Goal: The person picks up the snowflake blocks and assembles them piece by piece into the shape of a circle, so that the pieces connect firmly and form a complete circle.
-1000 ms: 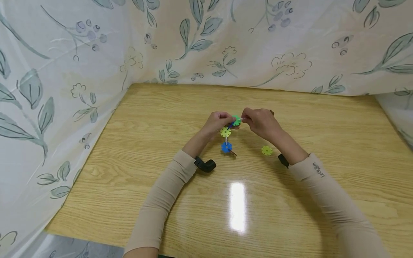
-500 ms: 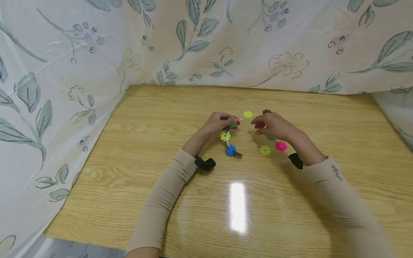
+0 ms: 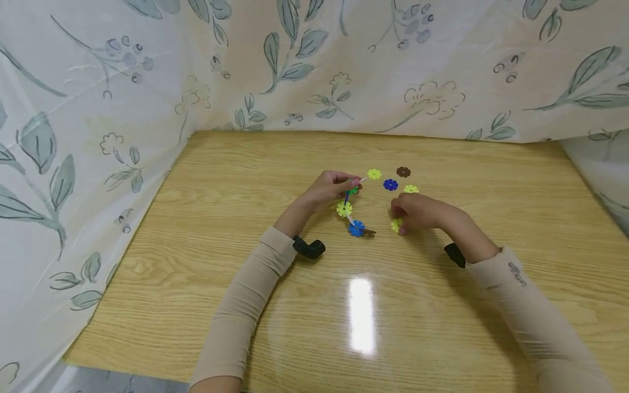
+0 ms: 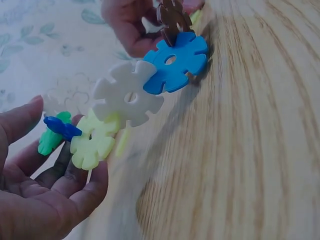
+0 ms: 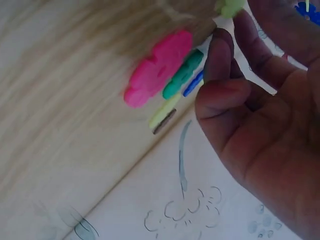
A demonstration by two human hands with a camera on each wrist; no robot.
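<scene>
In my left hand [image 3: 332, 186] I pinch a green snowflake disc [image 4: 54, 133], part of a chain of slotted discs. From it run a dark blue disc [image 4: 62, 128], a yellow disc [image 4: 92, 142], a white disc [image 4: 127, 95], a light blue disc [image 4: 175, 61] and a brown disc [image 4: 174, 21]. Another white disc [image 3: 363, 179] juts from the green one toward the right. My right hand [image 3: 417, 212] is low over the table, its fingertips at a loose yellow disc [image 3: 396, 224] that they partly cover. Whether they grasp it is not clear.
Loose discs lie beyond the right hand: yellow [image 3: 374, 174], brown [image 3: 403, 172], dark blue [image 3: 390, 184] and another yellow [image 3: 410, 189]. Pink [image 5: 159, 69] and green [image 5: 183, 74] discs show in the right wrist view. A patterned cloth [image 3: 314, 65] borders the wooden table [image 3: 206, 191].
My right hand has left the white disc on the chain, moved right, then come down toward the near yellow disc. The left hand keeps its hold; the chain's lower end has swung slightly right.
</scene>
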